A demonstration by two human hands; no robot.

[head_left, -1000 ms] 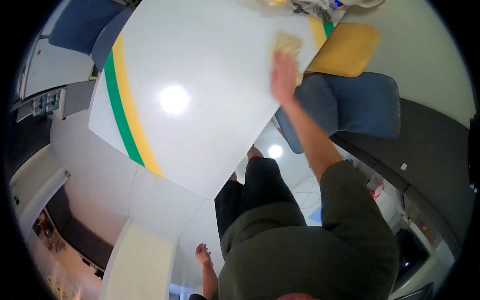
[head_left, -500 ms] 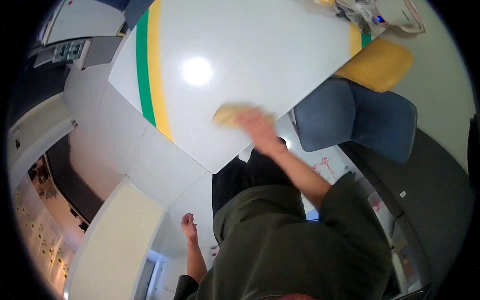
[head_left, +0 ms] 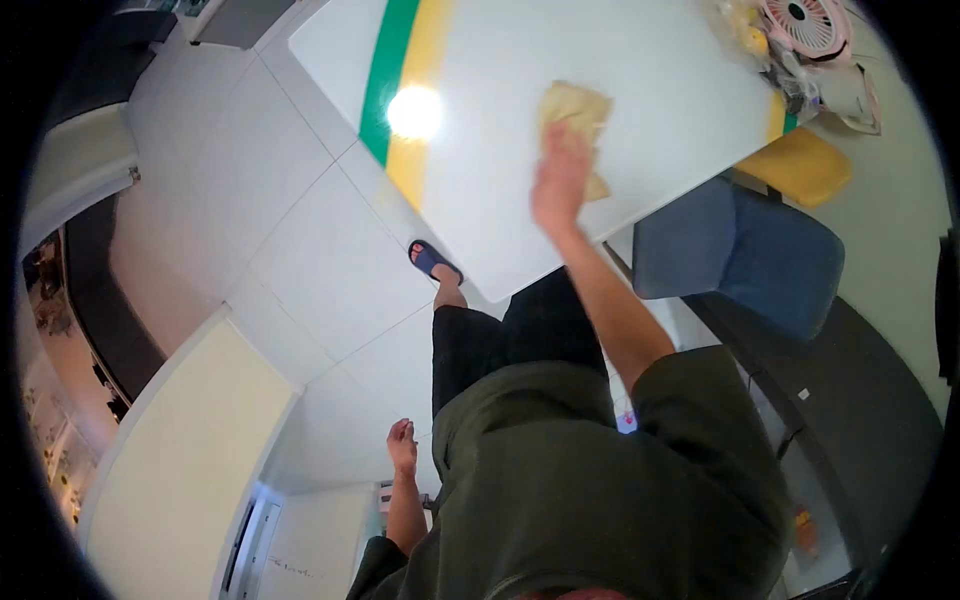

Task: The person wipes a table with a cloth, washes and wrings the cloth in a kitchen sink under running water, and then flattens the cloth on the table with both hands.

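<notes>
A yellowish-tan cloth (head_left: 575,104) lies on the white tabletop (head_left: 500,225), somewhat rumpled. My right hand (head_left: 562,175) presses on the cloth, its fingers over the material and slightly blurred by motion; cloth shows beyond the fingertips and along the hand's right side. Well away from the table, my left hand (head_left: 402,446) hangs beside my body over the floor, fingers loosely bent and nothing visible in them.
Green (head_left: 388,80) and yellow (head_left: 425,75) stripes run along the table's left end. A pink fan (head_left: 805,22) and plastic bags (head_left: 745,30) sit at the far right. A blue-grey chair (head_left: 690,240) and a yellow chair (head_left: 800,165) stand against the right edge.
My right hand and the cloth have moved farther in over the table and to the right. The view has shifted, bringing my sandalled foot and the fan into sight. My left hand still hangs low.
</notes>
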